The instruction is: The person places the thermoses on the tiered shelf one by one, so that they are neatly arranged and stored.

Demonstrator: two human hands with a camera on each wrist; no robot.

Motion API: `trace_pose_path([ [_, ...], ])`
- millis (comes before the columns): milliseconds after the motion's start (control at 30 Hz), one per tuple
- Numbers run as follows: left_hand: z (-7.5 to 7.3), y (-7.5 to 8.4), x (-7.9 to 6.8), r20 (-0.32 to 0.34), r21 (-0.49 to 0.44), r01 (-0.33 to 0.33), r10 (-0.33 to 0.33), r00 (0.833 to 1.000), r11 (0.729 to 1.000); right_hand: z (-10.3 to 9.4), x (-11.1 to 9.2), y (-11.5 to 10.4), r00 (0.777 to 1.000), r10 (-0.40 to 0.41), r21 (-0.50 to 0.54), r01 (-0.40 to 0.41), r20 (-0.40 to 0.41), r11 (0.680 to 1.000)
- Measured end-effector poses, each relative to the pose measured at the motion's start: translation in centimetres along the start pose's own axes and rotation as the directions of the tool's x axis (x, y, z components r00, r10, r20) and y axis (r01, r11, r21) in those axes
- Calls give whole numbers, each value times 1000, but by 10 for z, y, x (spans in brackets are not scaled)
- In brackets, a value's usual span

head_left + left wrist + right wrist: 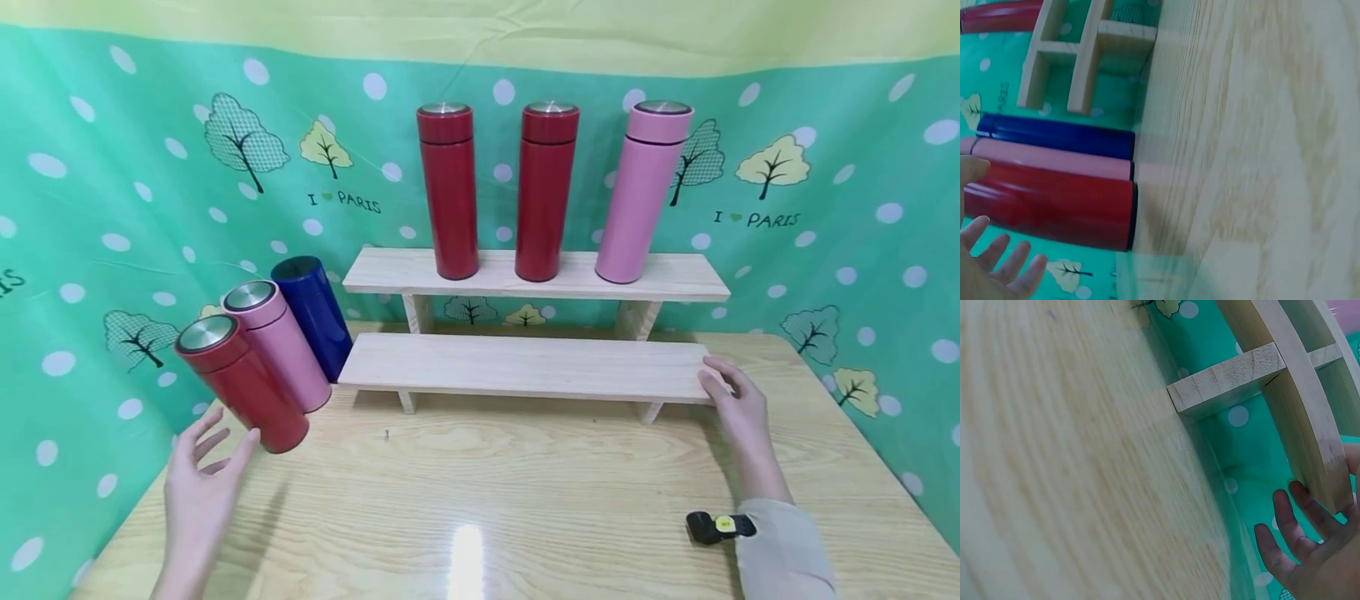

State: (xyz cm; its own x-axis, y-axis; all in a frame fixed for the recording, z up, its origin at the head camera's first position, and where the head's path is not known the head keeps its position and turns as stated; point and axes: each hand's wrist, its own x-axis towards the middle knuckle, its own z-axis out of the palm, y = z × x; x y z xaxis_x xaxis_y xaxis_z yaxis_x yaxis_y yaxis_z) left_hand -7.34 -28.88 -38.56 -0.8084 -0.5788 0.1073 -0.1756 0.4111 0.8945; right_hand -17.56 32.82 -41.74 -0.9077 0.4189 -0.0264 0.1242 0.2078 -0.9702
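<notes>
- Left hand (198, 479), at 8 o'clock: fingers parted and softly bent, thumb held apart.
- Left wrist (183, 554): bare, angled up toward 1 o'clock.
- Right hand (741, 410), at 4 o'clock: thumb and forefinger bent in a pinching grip.
- Right forearm (767, 481): slanting toward 11 o'clock from a pale sleeve (785, 550).
</notes>
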Motion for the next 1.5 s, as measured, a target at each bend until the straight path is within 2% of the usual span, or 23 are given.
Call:
trace_pose_path([
  [167,-1,-4,14,25,-40,48,-47,999,998,1,1,-1,1000,4,-4,-4,8,1000],
  [433,15,-5,30,75,-68,10,-5,997,998,-4,1,-2,1000,-19,-3,19,17,1000],
  [700,27,-1,39,98,-43,35,-31,995,998,-3,0,0,1000,-16,-30,17,21,999],
  [1133,28,-4,47,57,-20,33,-32,998,999,-1,0,0,1000,-11,-42,12,20,999],
  [1500,15,-5,45,-8,-6,0,0,1000,1000,1,-1,-1,1000,14,-41,-13,13,999],
])
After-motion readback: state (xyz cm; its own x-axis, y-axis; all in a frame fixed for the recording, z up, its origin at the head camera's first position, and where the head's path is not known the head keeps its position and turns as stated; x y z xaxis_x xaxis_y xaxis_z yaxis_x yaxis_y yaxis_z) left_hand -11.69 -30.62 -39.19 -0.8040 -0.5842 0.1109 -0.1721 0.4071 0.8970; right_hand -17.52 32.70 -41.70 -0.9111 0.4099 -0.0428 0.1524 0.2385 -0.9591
